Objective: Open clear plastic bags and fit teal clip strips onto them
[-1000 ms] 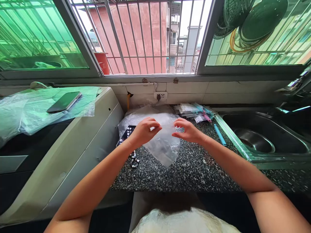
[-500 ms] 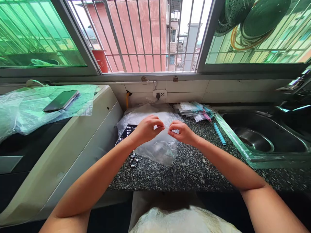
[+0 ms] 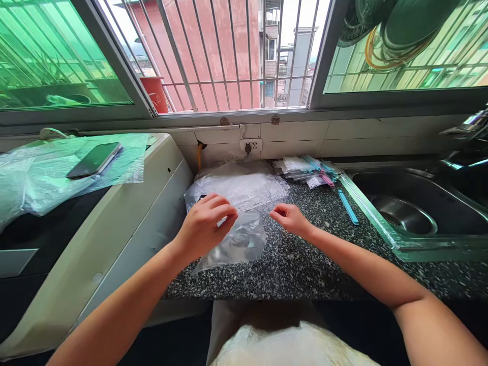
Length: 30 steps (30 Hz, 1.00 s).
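My left hand (image 3: 206,223) pinches the top edge of a small clear plastic bag (image 3: 236,244), which droops onto the speckled black counter (image 3: 305,264). My right hand (image 3: 290,219) hovers just right of the bag with fingers curled and nothing visibly in it. Behind both hands a larger crinkled plastic sheet (image 3: 244,185) covers a black tray, of which only a corner shows by my left hand.
A stack of small zip bags (image 3: 305,170) and a blue strip (image 3: 347,206) lie near the steel sink (image 3: 404,213) at right. On the white appliance (image 3: 145,203) at left, a phone (image 3: 94,159) rests on plastic wrap. A wall socket (image 3: 249,147) sits under the barred window.
My left hand has drawn the small bag down and left toward the counter's edge. My right hand has let go of it and moved apart. The beaded piece by my left wrist is now hidden.
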Motion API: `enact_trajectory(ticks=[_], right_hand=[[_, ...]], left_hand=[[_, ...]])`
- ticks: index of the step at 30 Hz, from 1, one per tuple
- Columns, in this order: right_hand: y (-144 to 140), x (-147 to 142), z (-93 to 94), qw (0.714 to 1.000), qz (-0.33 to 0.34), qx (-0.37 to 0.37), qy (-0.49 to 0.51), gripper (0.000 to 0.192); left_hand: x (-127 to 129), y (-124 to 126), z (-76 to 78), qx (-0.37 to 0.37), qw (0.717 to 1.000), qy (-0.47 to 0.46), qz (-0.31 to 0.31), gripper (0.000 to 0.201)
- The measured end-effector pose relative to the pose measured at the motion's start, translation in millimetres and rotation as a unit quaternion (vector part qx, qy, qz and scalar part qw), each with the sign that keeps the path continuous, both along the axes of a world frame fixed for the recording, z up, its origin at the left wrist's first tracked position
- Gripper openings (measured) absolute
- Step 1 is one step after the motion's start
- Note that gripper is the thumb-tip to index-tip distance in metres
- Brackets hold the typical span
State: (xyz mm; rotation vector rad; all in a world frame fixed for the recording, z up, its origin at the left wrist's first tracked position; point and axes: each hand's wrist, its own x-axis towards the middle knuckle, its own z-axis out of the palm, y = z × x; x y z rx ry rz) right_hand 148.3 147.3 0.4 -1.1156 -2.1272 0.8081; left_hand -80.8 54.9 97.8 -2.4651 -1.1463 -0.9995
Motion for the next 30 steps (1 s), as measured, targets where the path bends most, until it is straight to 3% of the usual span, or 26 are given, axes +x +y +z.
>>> enact_trajectory(ticks=[4, 9, 16, 23, 30], right_hand=[[-18.9, -19.0, 19.5, 0.994, -0.004, 0.068, -0.085, 0.023], [-22.6, -41.0, 22.7, 0.982, 0.005, 0.036, -0.185, 0.02], [-4.9, -42.1, 13.5, 0.99, 0.049, -0.092, -0.095, 0.014], [1.9, -34.8, 7.3, 0.968, 0.094, -0.228, -0.043, 0.014], [11.1, -40.4, 13.5, 0.937, 0.151, -0.313, 0.032, 0.036]], left_hand=[[7.7, -12.4, -5.6, 0.028, 0.998, 0.053, 0.02, 0.016], [12.9, -25.4, -10.0, 0.038, 0.996, 0.076, 0.034, 0.018], [-4.1, -48.1, -15.5, 0.019, 0.998, 0.053, 0.027, 0.01], [-23.2, -66.3, -22.1, 0.028, 0.999, 0.013, 0.006, 0.013], [-25.0, -71.6, -11.9, 0.038, 0.999, 0.02, 0.002, 0.015]])
